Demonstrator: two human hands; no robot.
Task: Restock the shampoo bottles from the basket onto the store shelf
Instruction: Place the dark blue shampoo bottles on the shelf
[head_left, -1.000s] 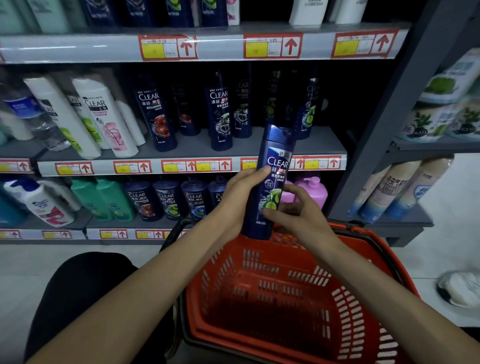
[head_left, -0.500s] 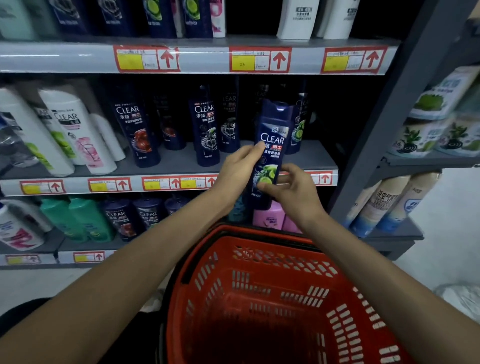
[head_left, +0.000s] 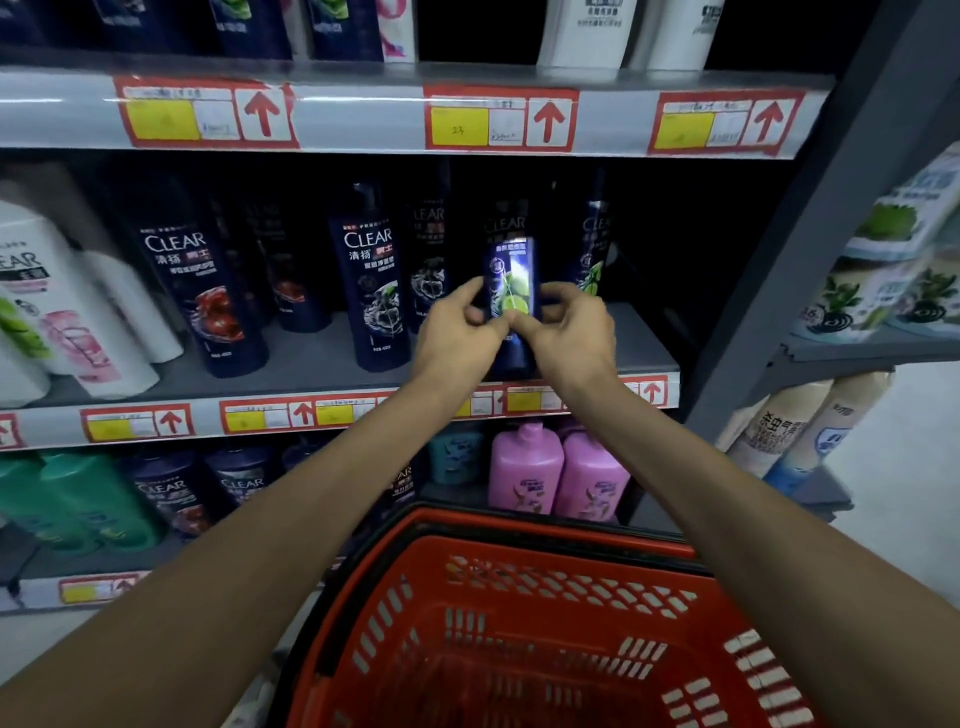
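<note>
A dark blue CLEAR shampoo bottle (head_left: 511, 283) with a green lime label stands upright over the middle shelf (head_left: 311, 364), near its right end. My left hand (head_left: 457, 332) grips its left side and my right hand (head_left: 569, 330) grips its right side, thumbs meeting across the lower front. Its base is hidden behind my hands, so I cannot tell whether it touches the shelf. More dark CLEAR bottles (head_left: 371, 280) line the same shelf behind and to the left. The red basket (head_left: 524, 592) sits below my arms; the part of its inside in view holds no bottles.
White shampoo bottles (head_left: 62, 306) fill the left of the middle shelf. Pink bottles (head_left: 524, 467) and green ones (head_left: 78, 499) stand on the lower shelf. A grey upright post (head_left: 810, 249) bounds the shelf on the right, with other goods beyond it.
Both hands carried the bottle up and forward from above the basket to the middle shelf. The camera moved closer and tilted up.
</note>
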